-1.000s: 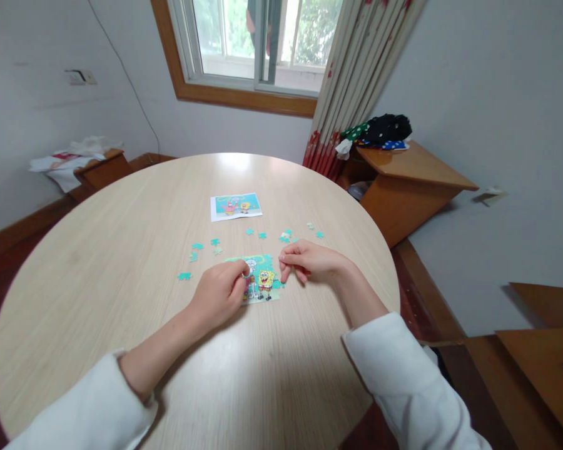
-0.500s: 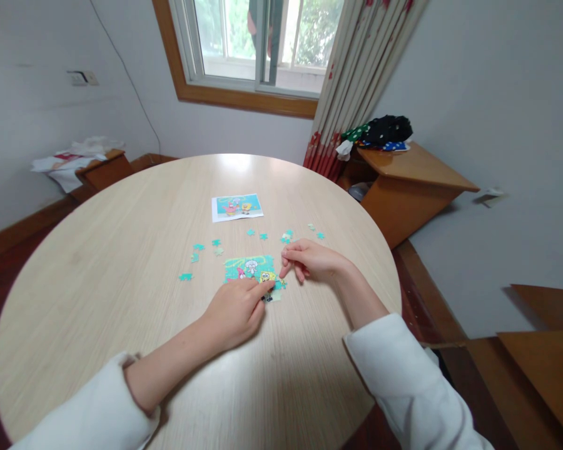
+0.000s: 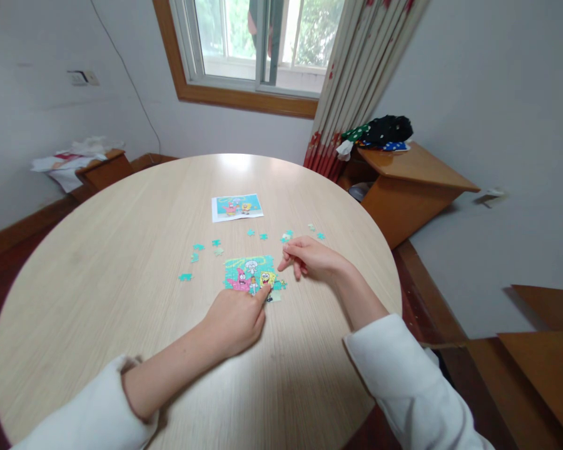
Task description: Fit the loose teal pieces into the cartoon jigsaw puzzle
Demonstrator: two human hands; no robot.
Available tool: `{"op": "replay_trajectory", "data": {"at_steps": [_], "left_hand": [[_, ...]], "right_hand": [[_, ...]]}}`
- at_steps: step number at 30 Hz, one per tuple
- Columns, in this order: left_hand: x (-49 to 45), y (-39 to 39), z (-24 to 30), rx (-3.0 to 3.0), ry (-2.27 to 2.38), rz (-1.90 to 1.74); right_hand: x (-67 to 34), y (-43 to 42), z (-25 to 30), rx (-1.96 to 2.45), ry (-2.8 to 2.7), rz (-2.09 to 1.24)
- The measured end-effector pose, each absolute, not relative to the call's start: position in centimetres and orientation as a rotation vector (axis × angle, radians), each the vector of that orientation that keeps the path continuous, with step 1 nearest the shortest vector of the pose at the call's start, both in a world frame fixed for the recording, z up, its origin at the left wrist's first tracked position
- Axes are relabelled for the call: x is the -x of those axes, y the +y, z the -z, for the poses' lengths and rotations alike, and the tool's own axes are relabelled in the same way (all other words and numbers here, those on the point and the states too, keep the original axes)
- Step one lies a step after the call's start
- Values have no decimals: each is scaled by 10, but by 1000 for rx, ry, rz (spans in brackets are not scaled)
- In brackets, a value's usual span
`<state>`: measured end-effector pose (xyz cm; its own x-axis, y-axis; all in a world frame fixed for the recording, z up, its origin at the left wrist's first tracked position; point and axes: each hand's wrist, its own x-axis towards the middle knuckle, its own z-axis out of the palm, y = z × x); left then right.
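A partly assembled jigsaw puzzle with cartoon figures lies on the round table. My left hand rests along its near edge, index finger stretched onto the yellow figure and the other fingers loosely bent; it holds nothing I can see. Just right of the puzzle hovers my right hand, its index finger pointing down at the tabletop, fingers apart, with no piece visible between them. A joined puzzle piece sticks out from the puzzle's right side. Near my right knuckles lie some loose puzzle pieces.
Beyond the puzzle lies a printed reference picture. More loose teal pieces are scattered to the left, such as one piece, and to the far right. A wooden cabinet with cloths on top stands past the round table's right edge.
My left hand has drawn back slightly toward me, uncovering more of the pink and yellow figures. My right hand has lifted a little up and away from the puzzle's right edge.
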<state>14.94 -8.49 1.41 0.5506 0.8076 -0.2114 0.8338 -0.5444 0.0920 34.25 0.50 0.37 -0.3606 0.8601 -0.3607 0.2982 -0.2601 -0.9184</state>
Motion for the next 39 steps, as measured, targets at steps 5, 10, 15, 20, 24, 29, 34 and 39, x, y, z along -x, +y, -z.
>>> {"op": "replay_trajectory", "data": {"at_steps": [5,10,15,20,24,29,34,39], "left_hand": [[-150,-84,-15,-2609,1388,244],[-150,-84,-15,-2619,1392,230],[-150,-84,-13,-2611,1380,180],[-151,-85,-13,-2600,1383,196],[-150,-85,-13,-2602,1386,219],[-150,-85,-13,-2590,1389,200],[-150,-85,-13,-2601,1394,238],[-151,-85,-14,-2604,1397,284]], "right_hand": [[-345,1,-9,1373,-1632,-1771],[-346,0,-8,1387,-1648,-1795],[-345,4,-5,1388,-1560,-1712],[-343,4,-5,1430,-1544,-1683],[-346,2,-7,1384,-1607,-1732],[-348,0,-7,1348,-1671,-1844],[-346,3,-6,1378,-1612,-1744],[-345,5,-5,1473,-1563,-1661]]}}
